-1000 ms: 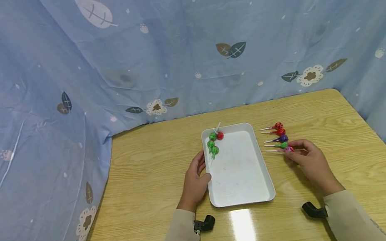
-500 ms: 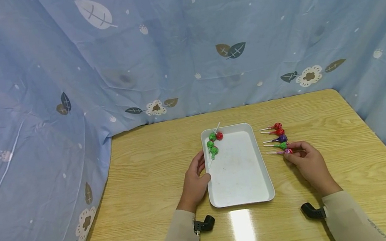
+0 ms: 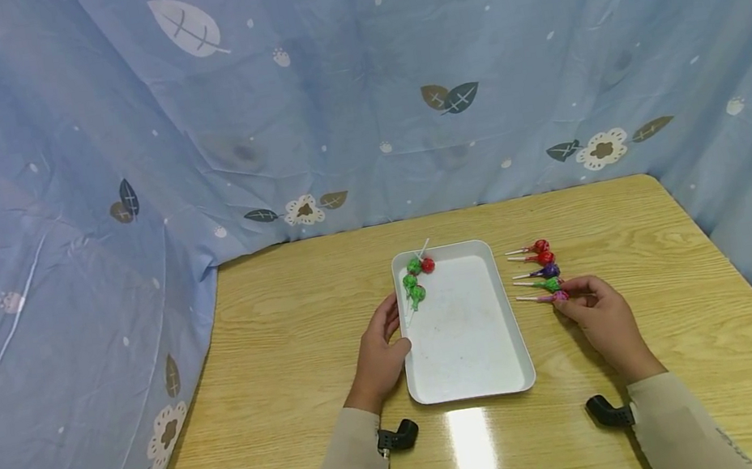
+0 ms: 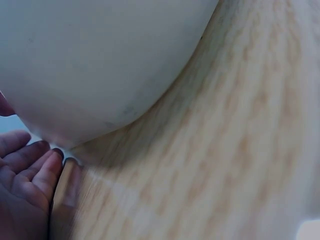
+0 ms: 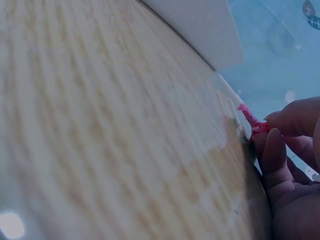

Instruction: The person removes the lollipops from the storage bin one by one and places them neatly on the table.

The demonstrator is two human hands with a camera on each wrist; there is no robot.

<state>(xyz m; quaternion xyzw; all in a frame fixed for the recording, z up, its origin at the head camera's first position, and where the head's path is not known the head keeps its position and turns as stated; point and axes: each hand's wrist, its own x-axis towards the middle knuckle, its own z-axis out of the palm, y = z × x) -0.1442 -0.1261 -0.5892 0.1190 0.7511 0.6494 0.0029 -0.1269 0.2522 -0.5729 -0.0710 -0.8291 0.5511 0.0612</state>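
My right hand [image 3: 605, 319] pinches the head of a pink lollipop [image 3: 547, 298] between thumb and fingers, low over the table; the right wrist view also shows this pink wrapper. Just beyond lies a green lollipop [image 3: 549, 284], close to the fingertips, then a purple one [image 3: 548, 271] and two red ones. They form a column, with sticks pointing left. On the left side, my left hand [image 3: 379, 361] holds the white tray [image 3: 522, 342] by its edge, thumb at the rim and fingers along the outer wall. Three green lollipops [image 3: 417, 293] and a red one [image 3: 428, 265] occupy its far left corner.
The wooden table [image 3: 290, 346] extends on both sides of the tray. A blue patterned curtain [image 3: 327, 111] hangs behind it and along the sides. Black wrist cameras sit on both sleeves. Light glares on the table in front of the tray.
The pink lollipop and my right fingers have shifted very slightly left and nearer to me. My left hand and the tray stay in place.
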